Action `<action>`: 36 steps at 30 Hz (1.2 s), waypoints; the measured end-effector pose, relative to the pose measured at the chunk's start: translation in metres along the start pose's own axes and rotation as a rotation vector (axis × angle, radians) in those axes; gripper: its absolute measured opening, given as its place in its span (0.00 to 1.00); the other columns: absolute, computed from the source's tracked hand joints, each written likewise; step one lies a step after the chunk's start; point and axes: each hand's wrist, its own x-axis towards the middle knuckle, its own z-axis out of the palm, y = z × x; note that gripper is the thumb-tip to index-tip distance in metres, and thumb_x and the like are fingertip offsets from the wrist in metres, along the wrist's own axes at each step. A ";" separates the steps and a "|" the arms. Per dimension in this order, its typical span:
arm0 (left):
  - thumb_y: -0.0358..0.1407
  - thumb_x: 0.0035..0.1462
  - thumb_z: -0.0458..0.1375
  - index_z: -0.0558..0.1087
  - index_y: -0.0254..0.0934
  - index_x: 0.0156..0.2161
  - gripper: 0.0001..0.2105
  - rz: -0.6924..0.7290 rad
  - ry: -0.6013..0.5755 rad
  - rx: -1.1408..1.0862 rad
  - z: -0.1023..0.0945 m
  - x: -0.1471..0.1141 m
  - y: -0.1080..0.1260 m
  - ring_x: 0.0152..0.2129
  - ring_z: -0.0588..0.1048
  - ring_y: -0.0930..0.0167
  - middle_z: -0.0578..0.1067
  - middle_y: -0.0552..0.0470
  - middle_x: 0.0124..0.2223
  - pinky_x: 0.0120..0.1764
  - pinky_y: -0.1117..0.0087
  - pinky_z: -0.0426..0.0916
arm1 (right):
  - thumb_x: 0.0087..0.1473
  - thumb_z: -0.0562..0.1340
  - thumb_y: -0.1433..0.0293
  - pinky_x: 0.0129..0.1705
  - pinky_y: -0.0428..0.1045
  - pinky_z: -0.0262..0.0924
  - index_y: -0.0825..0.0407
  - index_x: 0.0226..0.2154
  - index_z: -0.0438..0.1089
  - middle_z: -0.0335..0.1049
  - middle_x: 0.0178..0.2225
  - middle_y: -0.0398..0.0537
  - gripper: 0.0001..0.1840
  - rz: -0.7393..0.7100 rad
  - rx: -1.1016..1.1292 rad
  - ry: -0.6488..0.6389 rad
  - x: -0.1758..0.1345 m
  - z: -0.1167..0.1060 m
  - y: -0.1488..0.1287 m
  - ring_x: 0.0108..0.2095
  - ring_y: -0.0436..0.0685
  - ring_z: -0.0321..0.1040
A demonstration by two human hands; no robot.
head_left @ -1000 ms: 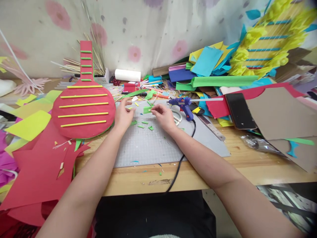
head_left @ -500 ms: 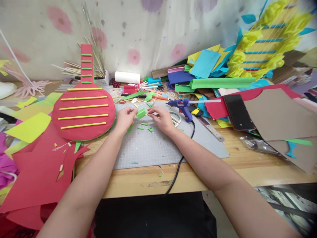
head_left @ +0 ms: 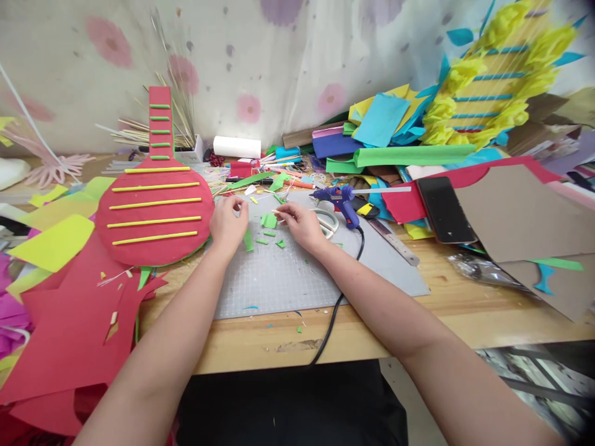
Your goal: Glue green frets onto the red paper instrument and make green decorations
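Observation:
My right hand (head_left: pixel 302 224) pinches a short pale stick (head_left: pixel 277 212) between thumb and fingertips, above the grey cutting mat (head_left: pixel 283 279). My left hand (head_left: pixel 229 222) is off to the left at the mat's edge, its fingers curled but thumb and forefinger slightly apart, with nothing visible in them. Between the hands, a small green paper piece (head_left: pixel 268 220) lies on the mat. Several short green rolls (head_left: pixel 262 241) and a green strip (head_left: pixel 248 240) lie just in front of it. Beside my left hand, a red banjo-shaped cutout (head_left: pixel 155 214) carries yellow and green strips.
A purple glue gun (head_left: pixel 341 199) with a black cord (head_left: pixel 335 316) lies right of my right hand, near white-handled scissors (head_left: pixel 329 224). Farther right are a metal ruler (head_left: pixel 395 243) and a phone (head_left: pixel 446 210). Red paper sheets (head_left: pixel 69 334) cover the left side.
My left hand has let go of the green paper piece and drawn back to the left. The paper now lies on the mat. My right hand keeps the pale stick.

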 end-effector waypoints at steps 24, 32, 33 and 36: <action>0.35 0.53 0.55 0.71 0.34 0.27 0.07 -0.273 -0.276 -0.729 0.016 0.003 -0.002 0.18 0.62 0.78 0.63 0.58 0.20 0.24 0.77 0.59 | 0.49 0.62 0.66 0.29 0.48 0.51 0.50 0.19 0.69 0.69 0.19 0.43 0.11 0.150 -0.720 -0.372 0.000 -0.085 -0.059 0.24 0.53 0.63; 0.35 0.55 0.54 0.66 0.34 0.26 0.08 -0.425 -0.317 -0.841 0.016 0.002 0.002 0.16 0.64 0.80 0.67 0.57 0.22 0.20 0.79 0.59 | 0.42 0.58 0.44 0.30 0.52 0.56 0.52 0.29 0.71 0.72 0.29 0.55 0.28 0.472 -0.989 -0.183 -0.009 -0.149 -0.015 0.31 0.61 0.67; 0.34 0.54 0.55 0.67 0.34 0.26 0.08 -0.417 -0.330 -0.846 0.016 0.002 0.003 0.16 0.64 0.80 0.67 0.57 0.21 0.20 0.79 0.59 | 0.42 0.60 0.45 0.31 0.52 0.57 0.53 0.34 0.70 0.72 0.33 0.55 0.29 0.407 -0.924 -0.144 -0.007 -0.146 -0.006 0.33 0.61 0.68; 0.33 0.50 0.58 0.68 0.33 0.27 0.05 -0.394 -0.340 -0.862 0.015 0.001 0.003 0.17 0.64 0.80 0.67 0.57 0.21 0.22 0.78 0.60 | 0.43 0.61 0.49 0.34 0.51 0.59 0.55 0.38 0.69 0.72 0.36 0.57 0.28 0.291 -0.745 -0.055 -0.003 -0.126 0.015 0.35 0.61 0.69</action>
